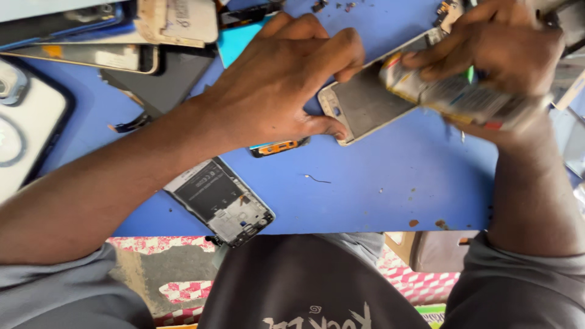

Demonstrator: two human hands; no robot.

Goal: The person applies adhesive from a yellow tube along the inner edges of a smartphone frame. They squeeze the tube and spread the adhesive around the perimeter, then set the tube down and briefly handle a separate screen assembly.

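My left hand [277, 85] grips one end of a white phone frame [362, 103] lying on the blue work mat [378, 183], thumb at its corner and fingers over the top edge. My right hand [499, 45] holds a blurred, flat battery-like pack with coloured labels [454, 97] over the other end of the frame. An opened phone back with exposed circuit board [222, 201] lies near the mat's front edge under my left forearm.
A small orange-and-black part [279, 147] and a thin wire scrap [317, 179] lie on the mat. Several phone screens, cases and panels [91, 58] are piled at the back left. A white phone case [27, 122] is at the far left.
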